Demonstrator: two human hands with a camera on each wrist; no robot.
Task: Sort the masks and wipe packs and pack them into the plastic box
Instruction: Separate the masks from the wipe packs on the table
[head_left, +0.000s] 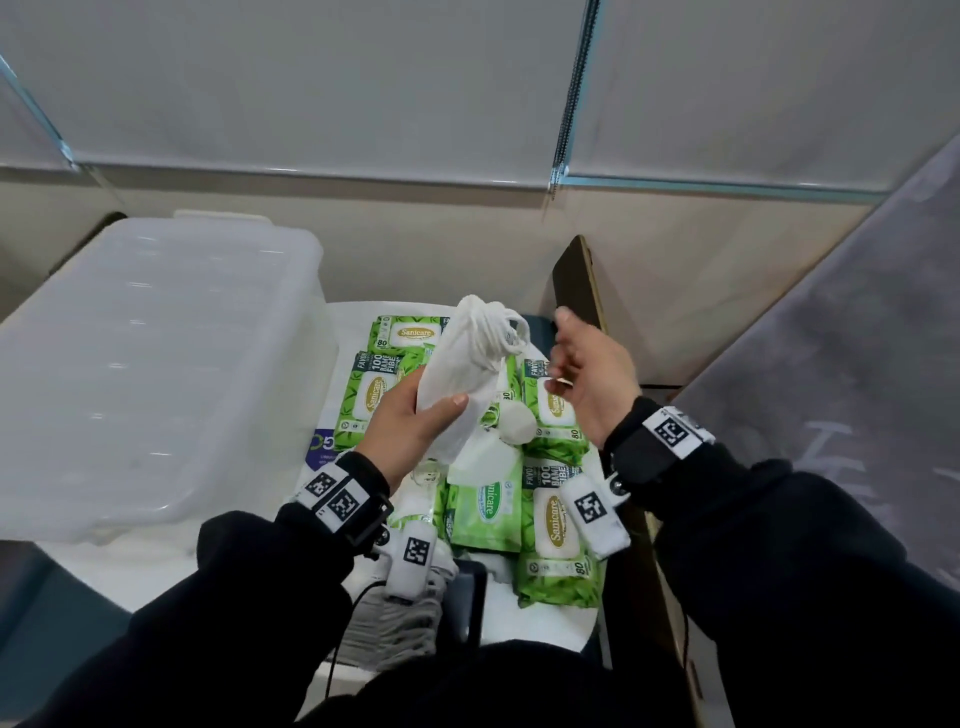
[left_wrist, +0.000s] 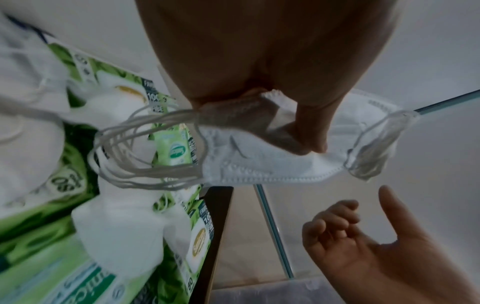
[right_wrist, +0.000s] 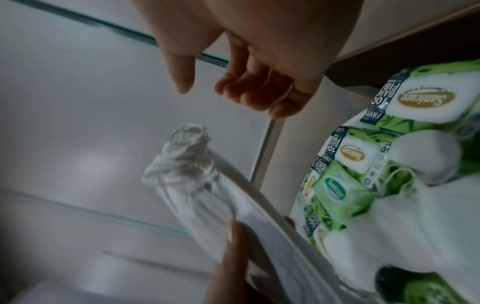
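**Masks gathered in one hand before packing**

While the left hand (head_left: 415, 421) gripped a stack of folded white masks (head_left: 462, 374) with thumb and fingers curled around it, the right hand (head_left: 592, 379) hovered just beside it, fingers loosely curled and holding nothing. The ear loops (left_wrist: 145, 148) hung bunched at the stack's ends, so the free hand was probably there to tidy them. Beneath both hands, green wipe packs (head_left: 558, 519) and a few loose masks lay mixed on the desk (head_left: 545, 618), still unsorted. The plastic box (head_left: 145, 364) stood to the left of the left hand, within easy reach, likely for quick packing.
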